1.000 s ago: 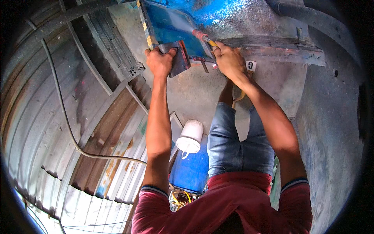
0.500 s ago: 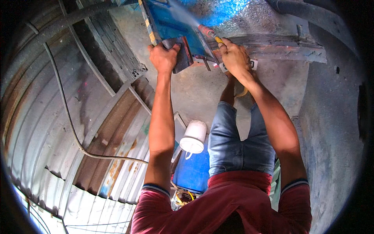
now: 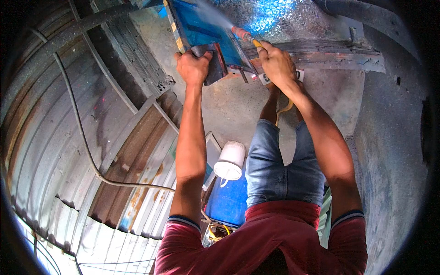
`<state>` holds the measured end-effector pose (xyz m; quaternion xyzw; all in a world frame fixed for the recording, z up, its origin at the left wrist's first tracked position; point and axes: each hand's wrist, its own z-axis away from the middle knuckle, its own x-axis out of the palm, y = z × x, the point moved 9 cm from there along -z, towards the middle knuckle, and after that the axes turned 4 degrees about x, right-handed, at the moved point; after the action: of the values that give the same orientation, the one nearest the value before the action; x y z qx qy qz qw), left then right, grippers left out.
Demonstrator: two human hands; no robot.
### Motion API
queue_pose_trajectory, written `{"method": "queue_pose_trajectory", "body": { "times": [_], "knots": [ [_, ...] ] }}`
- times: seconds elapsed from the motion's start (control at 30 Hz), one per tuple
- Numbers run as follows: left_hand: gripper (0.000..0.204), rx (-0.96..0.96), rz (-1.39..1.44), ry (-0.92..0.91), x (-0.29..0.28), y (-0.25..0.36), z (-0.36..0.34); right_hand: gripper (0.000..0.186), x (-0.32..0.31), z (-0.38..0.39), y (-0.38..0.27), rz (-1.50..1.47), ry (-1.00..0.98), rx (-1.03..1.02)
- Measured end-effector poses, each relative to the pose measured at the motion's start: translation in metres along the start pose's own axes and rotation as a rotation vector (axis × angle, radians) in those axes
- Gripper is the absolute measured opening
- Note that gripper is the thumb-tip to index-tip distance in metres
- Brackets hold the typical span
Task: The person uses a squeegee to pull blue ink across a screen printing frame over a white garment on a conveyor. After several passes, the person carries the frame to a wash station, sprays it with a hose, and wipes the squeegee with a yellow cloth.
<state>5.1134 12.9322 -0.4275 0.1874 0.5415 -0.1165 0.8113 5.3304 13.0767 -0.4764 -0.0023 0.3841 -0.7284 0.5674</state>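
Observation:
A screen-printing frame (image 3: 175,28) with blue mesh leans at the top of the view. My left hand (image 3: 192,68) is closed on its near left corner. Under that thumb is a dark grey flat piece (image 3: 214,63) with a reddish-brown edge; whether it belongs to the frame I cannot tell. My right hand (image 3: 277,66) grips a hose nozzle (image 3: 241,33), red at the tip and yellow near the fingers. A white spray (image 3: 215,14) leaves the tip toward the upper left, across the mesh. The frame's far end is cut off.
Below my right hand a yellow hose (image 3: 287,108) hangs by my legs. A white bucket (image 3: 231,153) stands by a blue drum (image 3: 228,198). Corrugated metal sheets (image 3: 68,151) with a loose grey hose (image 3: 78,110) lie left; a grey wall (image 3: 389,151) rises right.
The nozzle tip has shifted slightly up and left, its spray moving with it. The bright blue wet patch behind looks smaller. My left hand keeps its hold on the frame.

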Motion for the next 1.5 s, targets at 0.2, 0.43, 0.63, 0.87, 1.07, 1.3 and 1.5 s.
{"method": "queue_pose_trajectory", "body": {
  "times": [0.2,0.43,0.63,0.87,1.07,1.3,1.5],
  "knots": [
    [0.040,0.057,-0.007,0.013,0.003,0.000,-0.003,0.037,-0.004,-0.003,0.000,0.039,0.043,-0.023],
    [0.041,0.055,-0.030,0.010,0.003,0.008,-0.004,0.031,-0.011,-0.002,-0.006,-0.042,0.052,-0.040],
    [0.040,0.006,-0.047,-0.002,0.006,0.003,-0.006,0.033,-0.017,0.002,-0.015,-0.051,0.039,-0.057],
    [0.045,0.058,-0.072,-0.007,0.008,0.009,-0.009,0.037,-0.017,0.000,-0.011,-0.050,0.054,-0.067],
    [0.045,0.086,-0.086,0.010,0.009,0.015,-0.011,0.030,-0.027,0.008,-0.023,-0.065,0.059,-0.120],
    [0.044,0.100,-0.104,0.028,0.009,0.021,-0.012,0.034,-0.029,0.010,-0.024,-0.074,0.046,-0.118],
    [0.045,0.083,-0.071,0.018,0.014,0.015,-0.015,0.034,-0.033,0.020,-0.032,-0.104,0.059,-0.141]
  ]
}}
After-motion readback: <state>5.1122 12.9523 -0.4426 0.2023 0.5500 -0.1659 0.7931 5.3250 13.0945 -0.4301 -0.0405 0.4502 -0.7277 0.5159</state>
